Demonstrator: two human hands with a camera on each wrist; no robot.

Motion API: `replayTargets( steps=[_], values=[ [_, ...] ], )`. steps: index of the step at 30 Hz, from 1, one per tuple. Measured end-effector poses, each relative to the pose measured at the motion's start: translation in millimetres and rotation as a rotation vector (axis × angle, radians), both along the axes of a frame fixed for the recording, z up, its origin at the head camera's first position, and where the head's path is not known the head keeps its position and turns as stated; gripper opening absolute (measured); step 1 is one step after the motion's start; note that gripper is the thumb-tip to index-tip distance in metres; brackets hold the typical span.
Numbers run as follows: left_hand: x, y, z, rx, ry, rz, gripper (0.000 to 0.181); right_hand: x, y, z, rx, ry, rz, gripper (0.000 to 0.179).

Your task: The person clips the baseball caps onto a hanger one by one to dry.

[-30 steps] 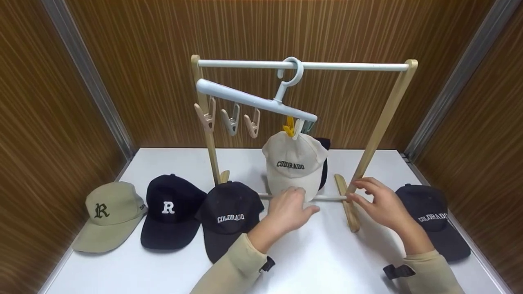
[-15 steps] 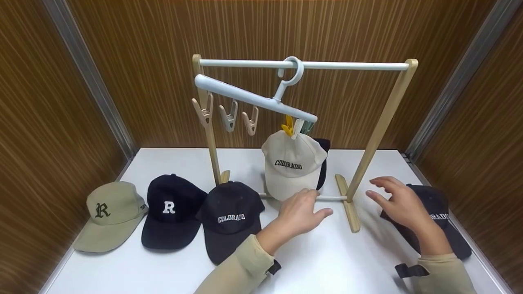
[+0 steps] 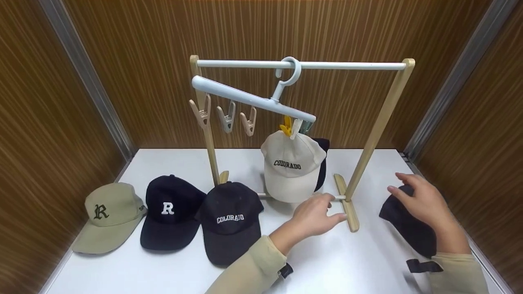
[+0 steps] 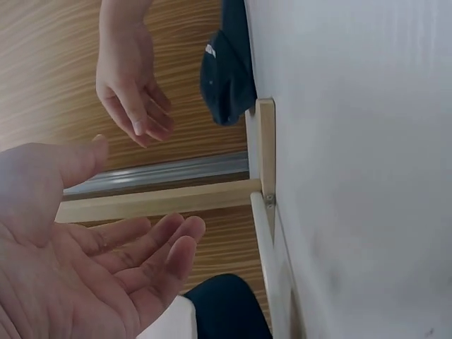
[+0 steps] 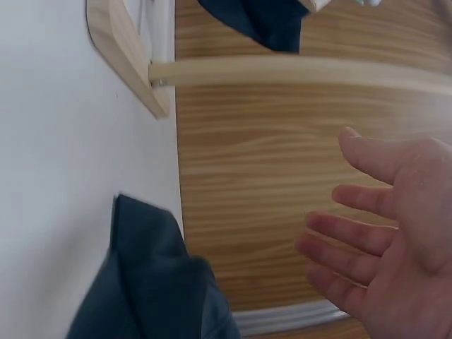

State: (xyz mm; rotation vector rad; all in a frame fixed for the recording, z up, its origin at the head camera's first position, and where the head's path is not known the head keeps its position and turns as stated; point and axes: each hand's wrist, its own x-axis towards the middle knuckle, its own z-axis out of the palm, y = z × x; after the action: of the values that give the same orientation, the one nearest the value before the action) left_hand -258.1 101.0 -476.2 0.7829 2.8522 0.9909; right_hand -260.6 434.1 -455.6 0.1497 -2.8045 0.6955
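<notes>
My left hand [image 3: 312,216], fingers relaxed and holding nothing, hovers in front of the rack's lower bar, just right of the white cap's brim. That white cap [image 3: 291,167], lettered COLORADO, hangs from a yellow clip [image 3: 286,125] and a white clip [image 3: 296,129]. Behind it a dark cap [image 3: 322,167] shows partly. The pale blue hanger [image 3: 253,99] tilts down to the right. On the right, my right hand [image 3: 423,202] is over a dark cap [image 3: 408,224] on the table, hiding much of it. Its fingers are loosely bent with nothing between them in the right wrist view.
A wooden rack [image 3: 378,126] with a white top rod carries the hanger. Unused clips [image 3: 226,118] dangle at its left end. Left on the white table [image 3: 327,265] lie a khaki cap [image 3: 112,216], a navy R cap [image 3: 169,224] and a black COLORADO cap [image 3: 231,224]. Wood-grain walls enclose it.
My left hand has moved right, away from the white cap's brim. My right hand has moved right from the rack's post to over the dark cap.
</notes>
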Motion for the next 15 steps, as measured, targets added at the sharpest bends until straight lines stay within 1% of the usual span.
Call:
replayTargets(
  steps=[6,10,15],
  values=[
    [0.3,11.2,-3.7,0.018,-0.075,-0.022,0.063,0.4,19.3,1.0,0.004,-0.079,-0.031,0.073],
    [0.4,19.0,-6.2,0.026,-0.095,-0.047,0.064,1.1,28.8,-1.3,0.002,-0.112,-0.041,0.077],
    [-0.9,27.2,-10.7,0.03,-0.102,-0.078,0.065,2.0,40.3,-5.3,-0.007,-0.144,-0.034,0.08]
  ],
)
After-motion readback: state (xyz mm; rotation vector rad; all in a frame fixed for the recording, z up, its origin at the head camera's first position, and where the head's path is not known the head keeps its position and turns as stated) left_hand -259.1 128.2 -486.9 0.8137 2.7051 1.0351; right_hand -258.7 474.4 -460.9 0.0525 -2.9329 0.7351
